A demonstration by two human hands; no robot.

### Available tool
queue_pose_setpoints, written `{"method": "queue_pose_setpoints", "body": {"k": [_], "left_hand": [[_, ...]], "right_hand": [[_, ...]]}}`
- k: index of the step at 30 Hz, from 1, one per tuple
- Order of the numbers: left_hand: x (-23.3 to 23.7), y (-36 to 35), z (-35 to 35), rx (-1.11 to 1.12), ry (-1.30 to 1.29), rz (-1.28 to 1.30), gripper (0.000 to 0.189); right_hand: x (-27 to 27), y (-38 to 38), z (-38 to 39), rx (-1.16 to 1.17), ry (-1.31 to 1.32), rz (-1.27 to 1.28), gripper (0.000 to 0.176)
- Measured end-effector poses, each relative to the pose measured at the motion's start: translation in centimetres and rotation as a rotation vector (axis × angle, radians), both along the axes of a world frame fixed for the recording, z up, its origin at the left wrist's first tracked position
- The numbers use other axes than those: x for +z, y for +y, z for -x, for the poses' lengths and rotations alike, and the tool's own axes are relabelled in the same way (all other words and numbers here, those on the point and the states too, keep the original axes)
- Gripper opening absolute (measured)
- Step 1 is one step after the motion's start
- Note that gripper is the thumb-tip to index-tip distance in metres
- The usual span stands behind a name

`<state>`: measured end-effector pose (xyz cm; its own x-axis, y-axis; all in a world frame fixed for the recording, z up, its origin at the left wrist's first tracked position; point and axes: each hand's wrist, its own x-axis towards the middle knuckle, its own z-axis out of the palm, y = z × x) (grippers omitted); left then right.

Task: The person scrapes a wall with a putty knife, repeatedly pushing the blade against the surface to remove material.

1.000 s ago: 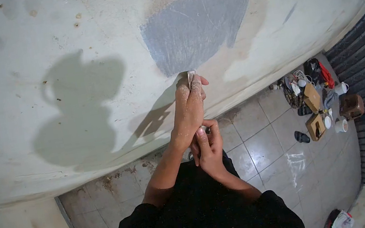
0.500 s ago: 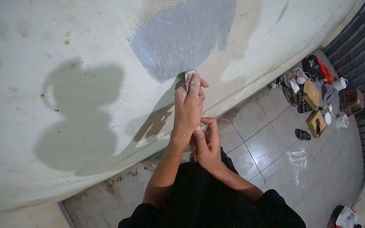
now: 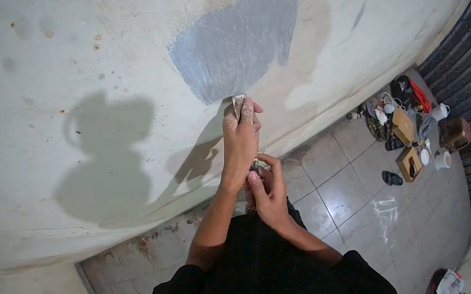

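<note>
Scraper [image 3: 239,101] held at grey patch [image 3: 237,44], just above frame centre.
Scraper is clamped in closed fingers of left hand [image 3: 240,145] at patch's lower edge; small dark piece [image 3: 254,167], mostly hidden, is gripped by right hand [image 3: 270,196], fingers curled.

The patch [image 3: 237,44] is blue-grey, scraper blade [image 3: 238,101] perhaps whitish.

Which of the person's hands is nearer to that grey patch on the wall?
Left. The left hand is just below the grey patch, gripping a flat tool; the right hand is lower in view, farther away.
</note>
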<state>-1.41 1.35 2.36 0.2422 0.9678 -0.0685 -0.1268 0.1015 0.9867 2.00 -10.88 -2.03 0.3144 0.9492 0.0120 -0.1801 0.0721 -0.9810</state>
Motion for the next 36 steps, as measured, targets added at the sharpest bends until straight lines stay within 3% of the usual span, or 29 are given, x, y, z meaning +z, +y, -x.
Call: {"method": "queue_pose_setpoints", "body": {"k": [8, 17, 26, 36], "left_hand": [[-0.8, -0.3, -0.7, 0.066, -0.051, 0.021, 0.031], [0.2, -0.3, -0.7, 0.046, -0.135, 0.128, 0.036], [0.8, 0.4, 0.8, -0.100, -0.087, 0.118, 0.039], [0.6, 0.5, 0.8, -0.051, -0.132, 0.116, 0.036]], "right_hand": [[-2.6, 0.2, 0.0, -0.127, -0.064, -0.126, 0.023], [-2.3, -0.2, -0.9, -0.068, -0.237, -0.133, 0.023], [-1.7, 0.2, 0.0, -0.046, -0.198, -0.064, 0.029], [-0.4, 0.6, 0.4, -0.053, -0.223, -0.073, 0.027]]}}
